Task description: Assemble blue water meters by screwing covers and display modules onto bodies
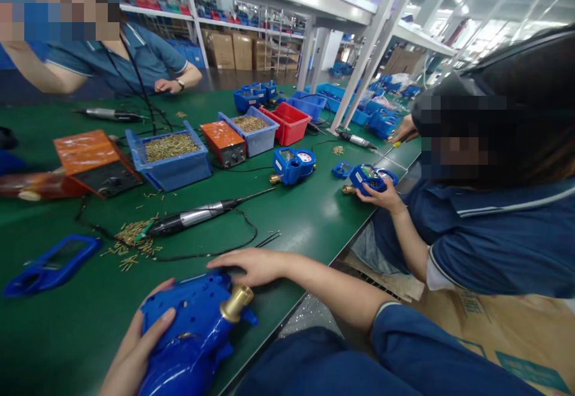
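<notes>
A blue water meter point(197, 318) with a brass threaded pipe end point(237, 303) is tilted at the table's near edge, its underside with small holes facing me. My left hand point(146, 333) is closed around its left side, thumb across the underside. At its far right edge, my right hand point(258, 266) has its fingers over the rim and its thumb close to the brass end; part of the grip is hidden. Beyond lies an electric screwdriver point(197, 216) with a long bit, beside a pile of brass screws point(135, 237). A blue cover frame point(54, 264) rests at the left.
Blue screw bins point(168, 177), orange control boxes point(96, 162) and a red bin point(291, 123) line the middle. Another water meter point(294, 167) stands beyond the screwdriver's tip. A co-worker at right holds a meter point(371, 175); another person sits across. Cables cross the green table point(309, 228).
</notes>
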`<move>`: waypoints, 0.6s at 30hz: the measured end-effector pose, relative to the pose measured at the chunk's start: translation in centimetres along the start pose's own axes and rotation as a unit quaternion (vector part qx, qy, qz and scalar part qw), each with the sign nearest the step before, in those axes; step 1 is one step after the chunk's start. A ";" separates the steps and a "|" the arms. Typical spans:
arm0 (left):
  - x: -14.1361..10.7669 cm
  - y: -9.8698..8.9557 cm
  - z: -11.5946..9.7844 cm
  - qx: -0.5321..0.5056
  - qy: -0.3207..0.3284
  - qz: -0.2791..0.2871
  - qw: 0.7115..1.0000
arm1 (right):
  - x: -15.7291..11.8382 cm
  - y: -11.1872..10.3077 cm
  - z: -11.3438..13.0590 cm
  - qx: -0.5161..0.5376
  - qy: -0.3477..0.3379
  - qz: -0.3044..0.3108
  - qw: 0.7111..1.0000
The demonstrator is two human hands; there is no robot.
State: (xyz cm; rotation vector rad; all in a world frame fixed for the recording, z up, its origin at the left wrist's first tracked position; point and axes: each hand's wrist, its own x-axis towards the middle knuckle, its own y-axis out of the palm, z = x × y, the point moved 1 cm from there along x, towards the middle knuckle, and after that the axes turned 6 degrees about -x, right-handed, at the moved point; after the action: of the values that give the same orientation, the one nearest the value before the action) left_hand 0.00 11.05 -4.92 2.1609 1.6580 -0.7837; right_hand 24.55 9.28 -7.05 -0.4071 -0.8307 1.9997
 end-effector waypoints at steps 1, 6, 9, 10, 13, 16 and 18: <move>0.0 0.0 0.0 -0.025 -0.007 0.018 0.999 | 0.1 -0.3 0.0 -0.017 0.014 -0.013 1.000; 1.0 -0.9 1.0 -0.056 0.089 0.063 0.992 | 2.0 -1.2 -0.3 -0.057 0.060 -0.075 0.994; 2.0 -1.7 2.1 -0.063 0.134 0.101 0.984 | 4.3 -1.4 -1.3 -0.078 0.069 -0.098 0.990; 2.3 -1.9 2.4 -0.066 0.142 0.108 0.982 | 5.3 -1.3 -1.6 -0.086 0.066 -0.098 0.989; 2.5 -2.1 3.0 -0.093 0.151 0.114 0.978 | 8.5 -0.7 -2.4 -0.121 0.050 -0.085 0.988; 2.3 -2.0 3.2 -0.124 0.152 0.120 0.973 | 12.1 0.6 -2.9 -0.163 0.031 -0.061 0.984; 2.1 -2.0 3.2 -0.134 0.155 0.119 0.971 | 14.4 1.5 -3.0 -0.194 0.027 -0.047 0.980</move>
State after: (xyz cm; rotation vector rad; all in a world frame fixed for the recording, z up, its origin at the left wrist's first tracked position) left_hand -2.24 11.53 -8.58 2.3081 1.4938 -0.1484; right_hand 17.58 22.08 -9.75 -0.6277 -1.1878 1.7296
